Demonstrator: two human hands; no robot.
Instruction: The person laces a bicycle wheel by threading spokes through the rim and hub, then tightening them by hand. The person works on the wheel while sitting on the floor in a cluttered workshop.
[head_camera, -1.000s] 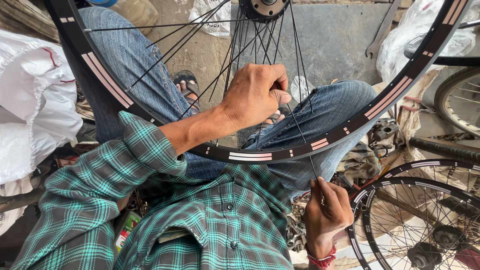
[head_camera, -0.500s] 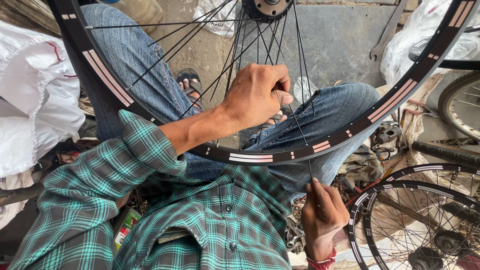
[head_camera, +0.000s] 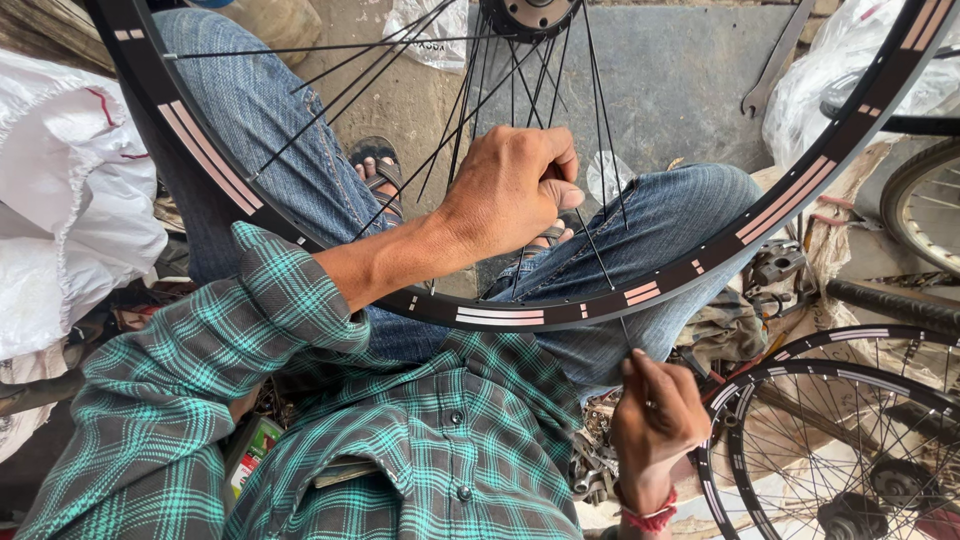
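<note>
Gripping thin black steel spokes (head_camera: 600, 250) inside a black bicycle wheel rim with pink-and-white stripes (head_camera: 500, 315), balanced across denim-clad knees; left hand (head_camera: 515, 185) closed around the spokes, right hand (head_camera: 655, 420) pinching a spoke end just below the rim. Risking, by the look of it, a slipped spoke or a jabbed finger under tension. Grey concrete floor (head_camera: 680, 80) beneath, a second spoked wheel (head_camera: 850, 440) at right, white plastic sacks (head_camera: 70, 220) at left.

Single head-worn view, looking steeply down, close over the lap and bicycle wheel rim (head_camera: 500, 315), floor beyond
</note>
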